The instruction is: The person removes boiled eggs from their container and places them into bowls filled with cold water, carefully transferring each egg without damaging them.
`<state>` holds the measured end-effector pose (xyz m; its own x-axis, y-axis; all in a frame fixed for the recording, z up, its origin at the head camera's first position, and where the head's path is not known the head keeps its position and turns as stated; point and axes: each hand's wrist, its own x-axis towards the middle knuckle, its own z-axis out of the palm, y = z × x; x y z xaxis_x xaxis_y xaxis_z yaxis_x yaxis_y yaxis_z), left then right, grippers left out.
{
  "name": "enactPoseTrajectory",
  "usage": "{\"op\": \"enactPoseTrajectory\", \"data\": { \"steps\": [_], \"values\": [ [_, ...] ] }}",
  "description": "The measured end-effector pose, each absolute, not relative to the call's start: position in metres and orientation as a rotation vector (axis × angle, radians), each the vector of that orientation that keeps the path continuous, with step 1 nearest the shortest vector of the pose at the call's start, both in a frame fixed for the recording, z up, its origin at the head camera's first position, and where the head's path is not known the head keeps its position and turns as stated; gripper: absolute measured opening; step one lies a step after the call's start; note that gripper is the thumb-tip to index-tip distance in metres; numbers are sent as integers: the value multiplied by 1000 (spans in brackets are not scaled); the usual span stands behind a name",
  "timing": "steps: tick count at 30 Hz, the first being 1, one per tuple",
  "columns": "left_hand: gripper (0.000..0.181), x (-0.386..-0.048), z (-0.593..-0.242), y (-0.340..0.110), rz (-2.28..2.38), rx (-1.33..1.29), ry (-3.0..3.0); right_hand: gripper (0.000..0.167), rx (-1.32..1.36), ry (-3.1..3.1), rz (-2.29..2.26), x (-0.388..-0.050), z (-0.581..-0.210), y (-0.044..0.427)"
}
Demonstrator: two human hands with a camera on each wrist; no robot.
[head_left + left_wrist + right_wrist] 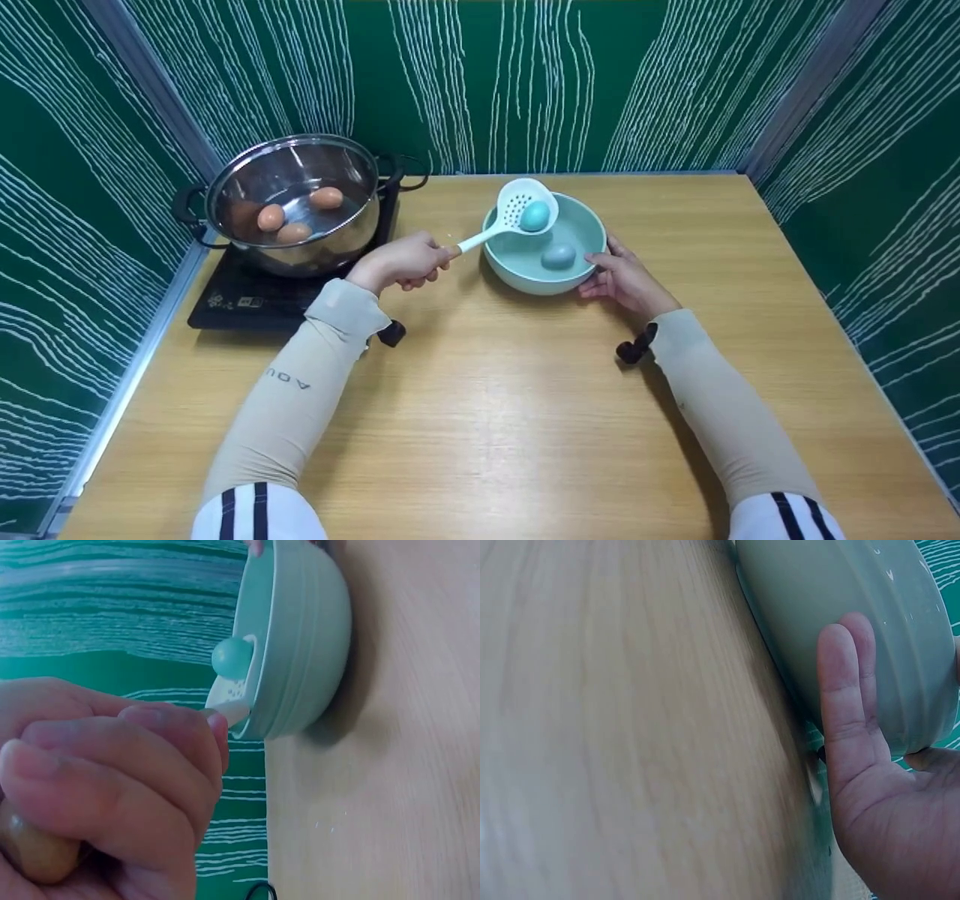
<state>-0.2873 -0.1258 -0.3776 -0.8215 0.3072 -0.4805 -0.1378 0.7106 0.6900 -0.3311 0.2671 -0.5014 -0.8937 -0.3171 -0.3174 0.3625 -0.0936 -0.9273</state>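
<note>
My left hand (409, 262) grips the wooden-ended handle of a white slotted spoon (514, 201); its curled fingers fill much of the left wrist view. A blue-green egg (534, 216) lies in the spoon's head, over the back of a pale green bowl (517, 279). Inside the bowl rests a second bluish egg (559, 256). My right hand (626, 277) holds the bowl's right side, thumb at the rim and fingers along the outer wall. In the right wrist view, two fairly straight fingers (844, 690) lie against the bowl's outside.
At the left, a steel pot (300, 259) with black handles stands on a black induction cooker (240, 300). Three brown eggs (326, 198) are in the pot. Green panels with white lines (480, 90) border the wooden table (487, 412) at its back and sides.
</note>
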Motion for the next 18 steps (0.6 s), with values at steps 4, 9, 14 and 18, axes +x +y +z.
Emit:
{"op": "enactPoseTrajectory", "data": {
  "steps": [4,9,14,18],
  "values": [
    [38,-286,-378,-118,978,108,2357,81,47,1743,-2036,-330,-502,268],
    [38,-282,-379,-109,935,114,2406,80,45,1747,-2036,-330,-503,268],
    [38,-279,-382,-100,892,122,2470,83,26,1732,-2045,-330,-503,268],
    [38,-280,-386,-92,822,141,2533,86,12,1689,-2069,-330,-504,269]
  ]
}}
